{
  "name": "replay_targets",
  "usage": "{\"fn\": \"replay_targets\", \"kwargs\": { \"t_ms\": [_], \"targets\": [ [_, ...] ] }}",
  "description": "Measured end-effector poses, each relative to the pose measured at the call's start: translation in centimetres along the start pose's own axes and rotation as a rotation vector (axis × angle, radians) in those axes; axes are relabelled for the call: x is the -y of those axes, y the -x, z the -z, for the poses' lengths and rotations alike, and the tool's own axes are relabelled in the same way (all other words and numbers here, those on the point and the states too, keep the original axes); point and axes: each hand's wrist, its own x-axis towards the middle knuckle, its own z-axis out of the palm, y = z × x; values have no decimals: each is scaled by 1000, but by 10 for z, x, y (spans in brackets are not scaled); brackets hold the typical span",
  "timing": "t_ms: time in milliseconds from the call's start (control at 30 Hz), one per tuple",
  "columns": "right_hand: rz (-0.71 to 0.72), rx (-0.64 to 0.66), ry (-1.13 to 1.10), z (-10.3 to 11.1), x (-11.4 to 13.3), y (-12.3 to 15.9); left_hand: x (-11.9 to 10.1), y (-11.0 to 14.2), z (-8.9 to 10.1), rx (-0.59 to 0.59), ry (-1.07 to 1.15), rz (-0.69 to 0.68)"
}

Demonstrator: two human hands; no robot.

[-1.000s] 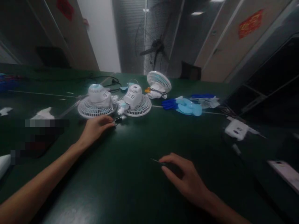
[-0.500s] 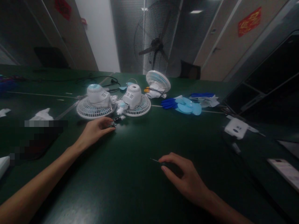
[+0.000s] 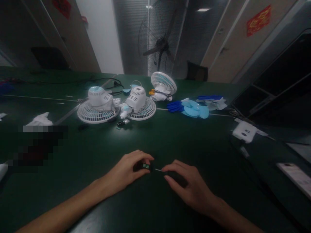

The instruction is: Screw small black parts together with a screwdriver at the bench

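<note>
Above the table, my left hand (image 3: 128,170) pinches a small dark part with a green circuit board (image 3: 146,166) on it. My right hand (image 3: 191,186) is closed around a small screwdriver (image 3: 159,170), whose dark handle lies mostly inside the palm. Its thin metal shaft points left, and the tip is close to the part in my left hand; whether they touch I cannot tell. Farther off, a small black piece with a shiny end (image 3: 122,123) lies on the table in front of the fans, a tiny green bit beside it.
Two white fans (image 3: 98,111) (image 3: 141,111) lie face down on the green table (image 3: 136,210); a third fan (image 3: 164,84) leans behind. Blue fan blades (image 3: 196,110) and gloves (image 3: 175,106) sit right of them. A white box (image 3: 245,130) and a phone (image 3: 293,176) lie right.
My left hand has come back from near the fans toward my right hand, now with the circuit board part in its fingers. My right hand and the screwdriver have hardly moved.
</note>
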Motion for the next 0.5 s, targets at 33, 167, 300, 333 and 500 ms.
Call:
{"fn": "replay_targets", "kwargs": {
  "t_ms": [33, 167, 300, 333, 500],
  "targets": [
    [8, 9, 10, -1, 1, 0, -2, 1, -5, 5, 17, -5],
    [28, 52, 80, -3, 3, 2, -4, 3, -11, 20, 54, -14],
    [26, 62, 119, -2, 6, 1, -3, 3, -10, 36, 59, -18],
    [25, 61, 116, -2, 6, 1, -4, 3, -10, 36, 61, -20],
    [36, 25, 120, -1, 9, 1, -6, 2, -10, 39, 59, -31]
  ]
}}
